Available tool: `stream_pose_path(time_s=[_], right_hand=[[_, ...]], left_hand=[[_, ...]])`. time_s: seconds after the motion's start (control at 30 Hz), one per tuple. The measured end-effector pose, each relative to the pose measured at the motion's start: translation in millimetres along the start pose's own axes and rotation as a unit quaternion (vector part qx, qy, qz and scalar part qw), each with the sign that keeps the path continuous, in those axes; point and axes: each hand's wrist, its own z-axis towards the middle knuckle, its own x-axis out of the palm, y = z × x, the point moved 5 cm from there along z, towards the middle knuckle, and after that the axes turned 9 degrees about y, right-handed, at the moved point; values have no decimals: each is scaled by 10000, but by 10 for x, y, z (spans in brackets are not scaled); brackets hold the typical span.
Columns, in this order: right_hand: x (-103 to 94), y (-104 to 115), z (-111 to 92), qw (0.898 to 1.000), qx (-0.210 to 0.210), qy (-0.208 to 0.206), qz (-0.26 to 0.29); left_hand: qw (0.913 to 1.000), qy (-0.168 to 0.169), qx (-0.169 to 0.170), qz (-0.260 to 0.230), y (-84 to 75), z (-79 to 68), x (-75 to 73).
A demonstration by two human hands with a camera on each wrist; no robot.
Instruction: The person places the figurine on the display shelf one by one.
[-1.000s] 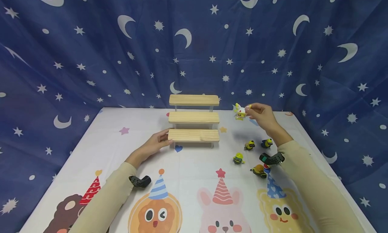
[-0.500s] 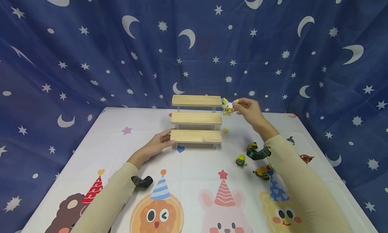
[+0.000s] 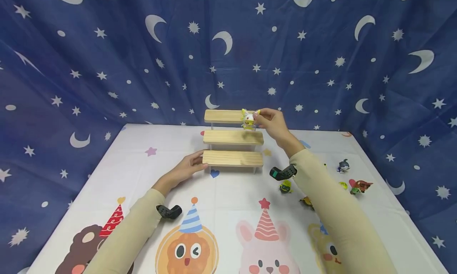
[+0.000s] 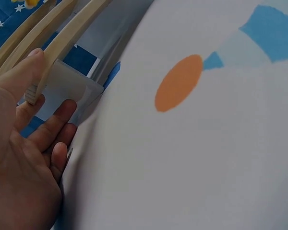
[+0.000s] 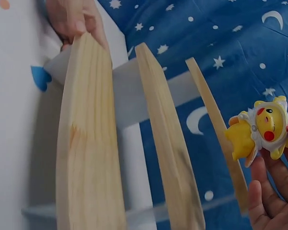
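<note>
A three-tier display stand (image 3: 233, 158) has pale wooden steps on clear supports. My left hand (image 3: 182, 170) pinches the left end of its lowest step, thumb on top and a finger beneath, seen in the left wrist view beside the clear support (image 4: 69, 88). My right hand (image 3: 274, 125) holds a small yellow-and-white Pikachu figurine (image 5: 266, 127) by its head side, between thumb and fingers. In the head view the figurine overlaps the right part of the top step (image 3: 223, 116), above the middle step (image 3: 232, 137), where a shadow falls.
Right of the stand, several small figurines lie on the white tablecloth (image 3: 214, 202): a green-and-yellow one (image 3: 285, 186), a grey one (image 3: 344, 165), a reddish-brown one (image 3: 360, 186). My right forearm hides others. A dark blue curtain (image 3: 143, 60) hangs behind.
My right hand has carried the Pikachu figurine leftward, from beside the stand to over its right end. My left hand keeps its hold on the lowest step.
</note>
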Motion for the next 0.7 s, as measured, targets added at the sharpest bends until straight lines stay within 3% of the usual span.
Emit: stream_pose_path(time_s=[0.27,0.5,0.7], right_hand=[[256,212,247,9991,-64,134,396],[440,298,410,9953,134,120,954],[623,328,545,9950,217,214,950]], left_hand=[[9999,9,-29,120,14,18,-11],[9999,38,80,59,1,17,-6],[10000,-8,73,30,18,18,-7]])
